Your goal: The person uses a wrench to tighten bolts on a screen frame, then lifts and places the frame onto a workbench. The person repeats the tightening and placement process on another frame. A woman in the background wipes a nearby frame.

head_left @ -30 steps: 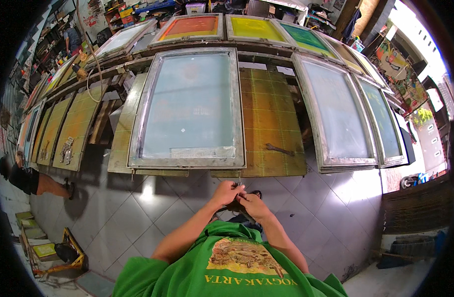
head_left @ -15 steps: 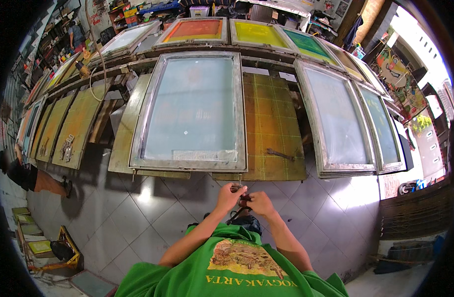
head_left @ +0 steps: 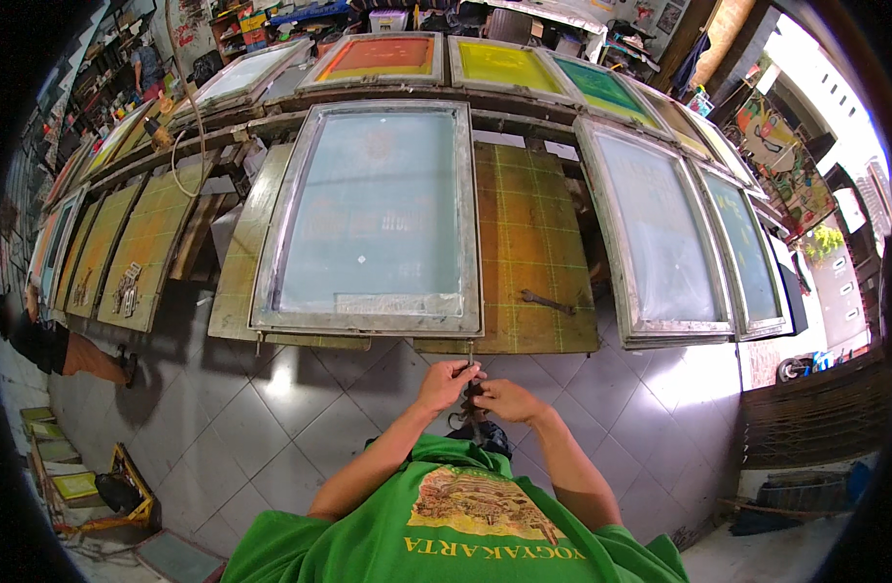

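My left hand (head_left: 446,386) is closed in a pinch at a thin metal rod (head_left: 471,347) below the front edge of the nearest screen-printing frame (head_left: 368,325). Right beside it, my right hand (head_left: 509,399) is closed too, its fingers at a small dark thing (head_left: 473,393) whose kind I cannot make out. The frame has a worn metal border and a pale blue mesh, and it lies flat over a printing board. On the bare yellow-brown board (head_left: 533,233) to its right lies an open-ended wrench (head_left: 548,302).
More framed screens (head_left: 660,228) stand on the right, and coloured ones (head_left: 509,68) line the far row. Small metal parts (head_left: 127,290) lie on a board at left. Another person (head_left: 42,335) is at the far left. Grey tiles (head_left: 300,428) cover the floor.
My left hand has shifted slightly left. My right hand has turned a little, and the dark thing between my hands now points more straight down.
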Tool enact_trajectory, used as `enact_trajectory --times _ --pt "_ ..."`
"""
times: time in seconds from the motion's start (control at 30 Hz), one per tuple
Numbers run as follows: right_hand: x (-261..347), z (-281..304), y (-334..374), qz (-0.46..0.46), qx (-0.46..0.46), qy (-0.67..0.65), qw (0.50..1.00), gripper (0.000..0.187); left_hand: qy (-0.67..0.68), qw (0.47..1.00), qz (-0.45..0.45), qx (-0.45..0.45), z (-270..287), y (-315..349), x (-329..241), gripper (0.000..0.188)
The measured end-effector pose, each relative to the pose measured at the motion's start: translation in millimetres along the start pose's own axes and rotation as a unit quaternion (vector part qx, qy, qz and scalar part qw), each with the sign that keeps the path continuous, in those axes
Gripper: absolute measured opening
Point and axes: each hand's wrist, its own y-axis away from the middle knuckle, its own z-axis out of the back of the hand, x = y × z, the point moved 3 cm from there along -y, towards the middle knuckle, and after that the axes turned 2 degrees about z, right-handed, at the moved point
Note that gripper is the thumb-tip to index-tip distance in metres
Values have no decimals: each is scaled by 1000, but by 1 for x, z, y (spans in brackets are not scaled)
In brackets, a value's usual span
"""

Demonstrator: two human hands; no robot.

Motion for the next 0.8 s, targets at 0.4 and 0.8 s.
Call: enact_trajectory --times 0.4,0.8 --pt "10 -13 8 -82 -124 -90 985 42 60 996 66 3 -11 4 16 46" --pt "15 -43 15 -87 -206 -64 973 44 136 984 59 -100 -13 -6 18 38"
